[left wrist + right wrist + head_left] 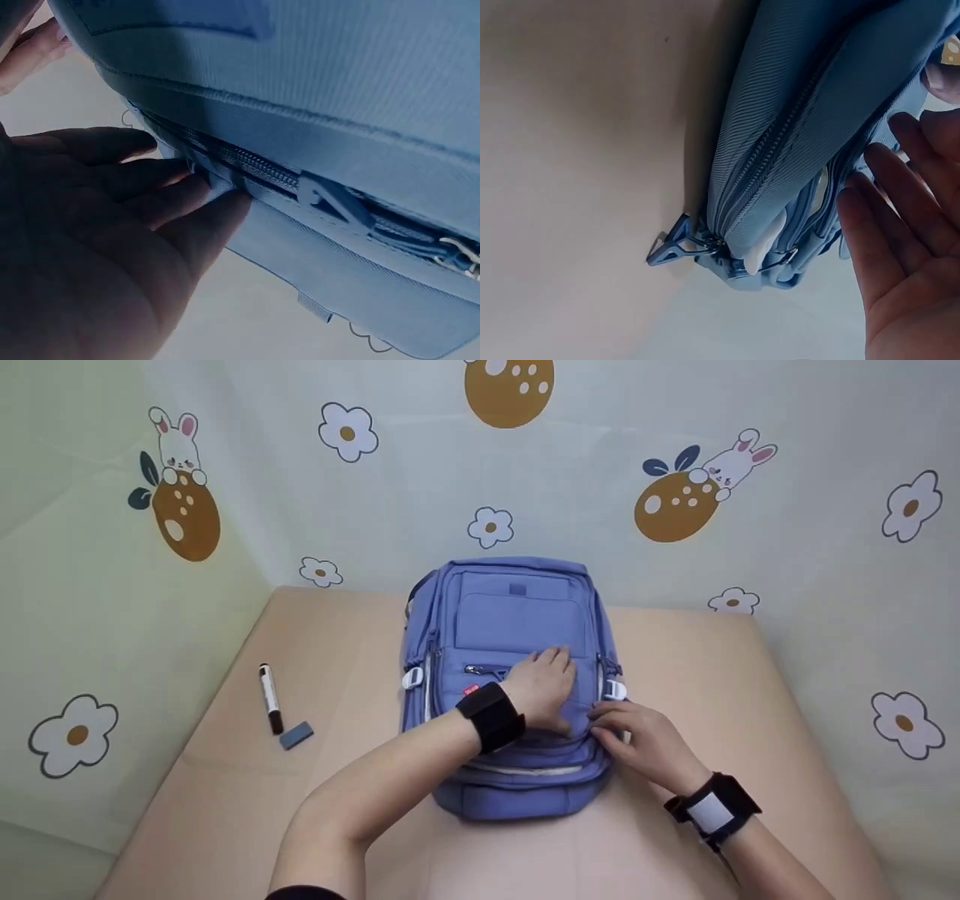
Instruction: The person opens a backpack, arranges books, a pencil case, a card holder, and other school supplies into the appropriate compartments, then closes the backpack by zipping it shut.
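Note:
A blue backpack [517, 622] lies on the table with its front facing up. My left hand [541, 690] rests across its front, fingers fairly straight. In the left wrist view, the fingertips of the left hand [97, 202] touch the fabric beside a zipper [262, 172] with a blue pull [334, 202]. My right hand [641, 735] is at the backpack's lower right side. Seen from the right wrist, the right hand [922, 232] has extended fingers against the side, near a side zipper [780, 135] and its triangular pull [673, 241]. Nothing shows gripped in either hand.
On the left of the table [217, 802] lie a white marker [271, 697] with dark ends and a small blue-grey eraser-like block [296, 735]. A patterned cloth backdrop [420, 472] hangs behind and at both sides. White buckles [412, 678] sit on the backpack's sides.

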`<state>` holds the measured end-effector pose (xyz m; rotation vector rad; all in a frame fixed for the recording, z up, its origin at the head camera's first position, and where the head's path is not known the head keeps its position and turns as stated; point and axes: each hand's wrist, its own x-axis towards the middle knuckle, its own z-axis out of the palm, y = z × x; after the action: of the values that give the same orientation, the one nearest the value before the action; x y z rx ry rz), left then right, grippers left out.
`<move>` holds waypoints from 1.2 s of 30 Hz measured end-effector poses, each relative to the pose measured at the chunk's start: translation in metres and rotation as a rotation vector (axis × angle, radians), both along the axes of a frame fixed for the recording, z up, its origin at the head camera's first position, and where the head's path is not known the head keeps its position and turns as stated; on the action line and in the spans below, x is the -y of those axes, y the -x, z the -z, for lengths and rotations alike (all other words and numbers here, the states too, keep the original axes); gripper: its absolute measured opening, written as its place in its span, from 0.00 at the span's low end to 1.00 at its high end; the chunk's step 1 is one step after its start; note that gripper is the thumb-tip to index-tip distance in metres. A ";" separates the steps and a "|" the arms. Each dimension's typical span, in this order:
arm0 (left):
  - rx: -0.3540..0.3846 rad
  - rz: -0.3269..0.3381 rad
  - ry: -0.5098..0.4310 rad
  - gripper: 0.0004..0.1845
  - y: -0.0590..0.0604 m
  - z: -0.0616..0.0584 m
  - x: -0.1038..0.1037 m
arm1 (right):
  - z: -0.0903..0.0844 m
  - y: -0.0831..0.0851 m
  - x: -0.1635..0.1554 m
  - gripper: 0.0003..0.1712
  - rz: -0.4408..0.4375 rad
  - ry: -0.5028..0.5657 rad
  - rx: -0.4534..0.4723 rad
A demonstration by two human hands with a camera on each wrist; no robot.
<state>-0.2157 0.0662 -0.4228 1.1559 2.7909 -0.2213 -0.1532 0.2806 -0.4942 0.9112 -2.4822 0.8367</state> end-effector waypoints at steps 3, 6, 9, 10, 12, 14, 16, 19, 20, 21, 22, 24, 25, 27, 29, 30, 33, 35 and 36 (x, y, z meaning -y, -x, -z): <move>0.020 -0.002 -0.012 0.61 0.001 0.000 0.002 | -0.006 0.008 -0.005 0.06 0.057 0.069 0.052; 0.043 -0.008 -0.029 0.62 0.000 0.001 0.004 | -0.010 0.023 -0.010 0.06 0.187 0.114 0.091; 0.058 -0.010 -0.051 0.62 0.001 0.002 0.006 | -0.012 0.044 -0.016 0.07 0.306 0.094 0.135; 0.062 -0.009 -0.056 0.62 0.001 0.003 0.006 | -0.012 0.051 -0.017 0.08 0.333 0.074 0.151; 0.061 -0.007 -0.062 0.62 0.002 0.006 0.007 | -0.012 0.064 -0.019 0.11 0.362 0.025 0.178; 0.052 -0.004 -0.065 0.62 0.002 0.007 0.007 | -0.011 0.074 -0.019 0.13 0.372 -0.018 0.194; 0.041 0.000 -0.062 0.62 0.002 0.008 0.007 | -0.010 0.083 -0.017 0.14 0.374 -0.049 0.207; 0.014 0.007 -0.056 0.61 0.002 0.008 0.008 | -0.007 0.091 -0.014 0.14 0.374 -0.064 0.215; 0.009 0.008 -0.052 0.61 0.002 0.009 0.008 | -0.006 0.093 -0.013 0.14 0.378 -0.065 0.214; 0.006 0.008 -0.049 0.61 0.003 0.009 0.008 | -0.005 0.095 -0.012 0.13 0.381 -0.068 0.206; 0.006 0.006 -0.048 0.61 0.003 0.009 0.008 | -0.004 0.096 -0.012 0.12 0.385 -0.070 0.197; 0.012 0.003 -0.045 0.61 0.003 0.009 0.008 | -0.001 0.098 -0.012 0.10 0.390 -0.072 0.165; 0.018 0.001 -0.044 0.61 0.004 0.009 0.008 | 0.000 0.099 -0.012 0.09 0.392 -0.072 0.147; 0.028 0.003 -0.044 0.61 0.005 0.010 0.008 | 0.002 0.099 -0.014 0.07 0.390 -0.073 0.105; 0.030 0.009 -0.042 0.60 0.006 0.009 0.008 | 0.004 0.098 -0.016 0.05 0.383 -0.076 0.063; 0.031 0.012 -0.042 0.61 0.007 0.009 0.008 | 0.004 0.097 -0.017 0.04 0.379 -0.080 0.045; 0.036 0.017 -0.044 0.61 0.008 0.009 0.008 | 0.003 0.092 -0.018 0.03 0.367 -0.108 0.010; 0.039 0.020 -0.042 0.61 0.008 0.009 0.008 | 0.002 0.086 -0.019 0.02 0.353 -0.135 0.002; 0.042 0.020 -0.040 0.61 0.008 0.009 0.009 | 0.002 0.082 -0.019 0.02 0.343 -0.152 -0.004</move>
<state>-0.2241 0.0576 -0.4323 1.1837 2.7606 -0.1416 -0.2354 0.2993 -0.4960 0.5062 -2.6206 0.5373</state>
